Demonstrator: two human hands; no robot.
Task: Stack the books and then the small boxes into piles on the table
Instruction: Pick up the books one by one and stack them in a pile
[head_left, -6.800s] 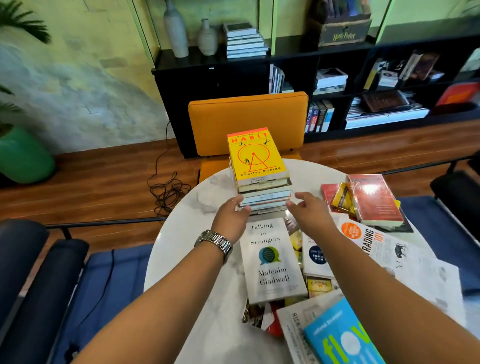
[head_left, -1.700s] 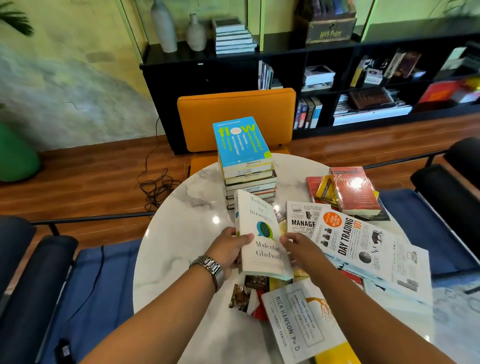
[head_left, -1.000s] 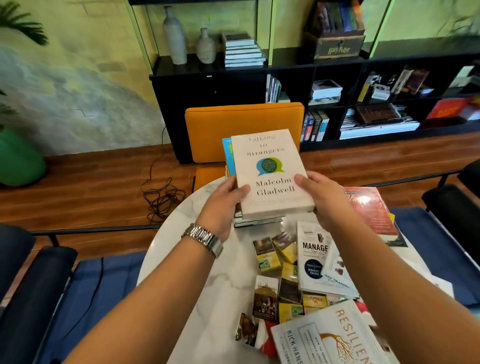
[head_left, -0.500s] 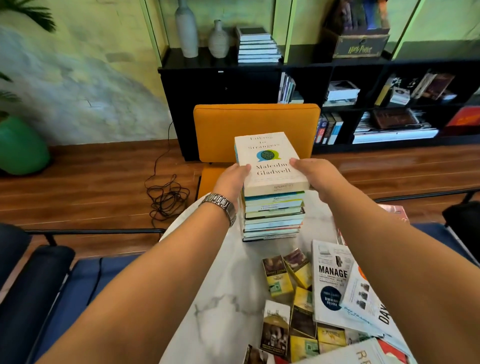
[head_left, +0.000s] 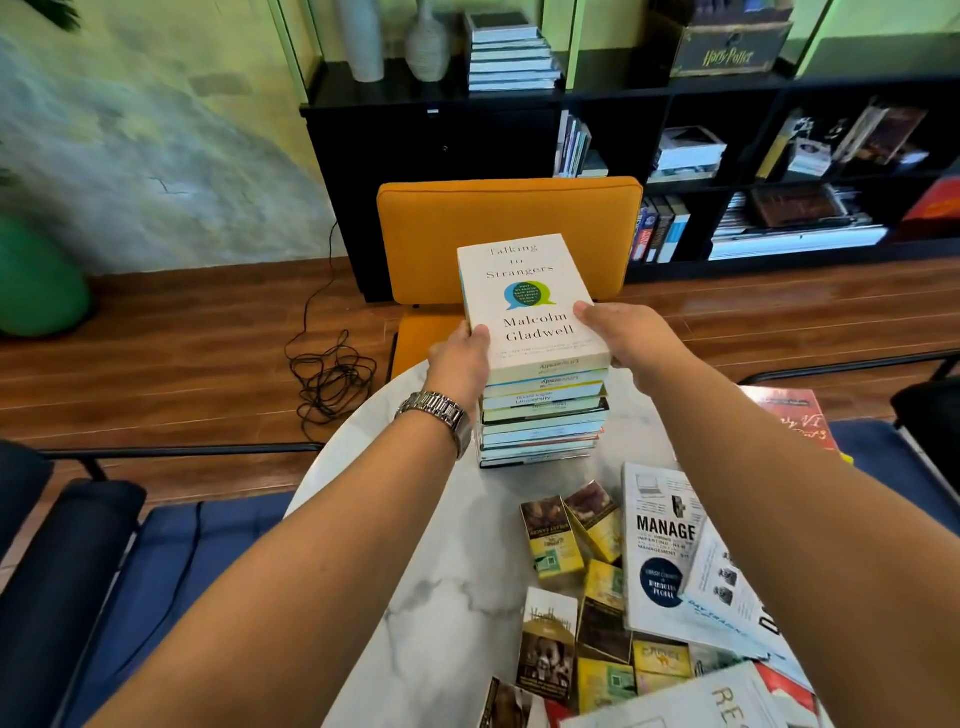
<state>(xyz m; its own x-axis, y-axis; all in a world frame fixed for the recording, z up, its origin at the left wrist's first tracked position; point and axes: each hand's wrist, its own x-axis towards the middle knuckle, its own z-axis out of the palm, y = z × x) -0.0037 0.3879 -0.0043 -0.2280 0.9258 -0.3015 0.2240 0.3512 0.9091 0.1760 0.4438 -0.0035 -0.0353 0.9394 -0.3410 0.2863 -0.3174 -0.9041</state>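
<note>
Both hands, left hand (head_left: 462, 358) and right hand (head_left: 621, 338), pinching white book (head_left: 530, 306) atop tall stack (head_left: 543, 415). Risk: off-centre release tips stack toward far bench (head_left: 431, 597) edge.

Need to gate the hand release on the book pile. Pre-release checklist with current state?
1. White paperback "Talking to Strangers" sits on top of the pile of stacked books: ok.
2. Its edges line up with the books below: cannot tell, far edge hidden.
3. Left hand and right hand each grip a near corner, thumbs on the cover: ok.
4. Pile stands upright on the white marble round table: ok, no visible lean.
5. Withdrawal path over the small yellow and brown boxes: ok, they lie flat below the arms.
6. Books left to stack: not ok, the white "MANAGE" book and others lie loose.
</note>
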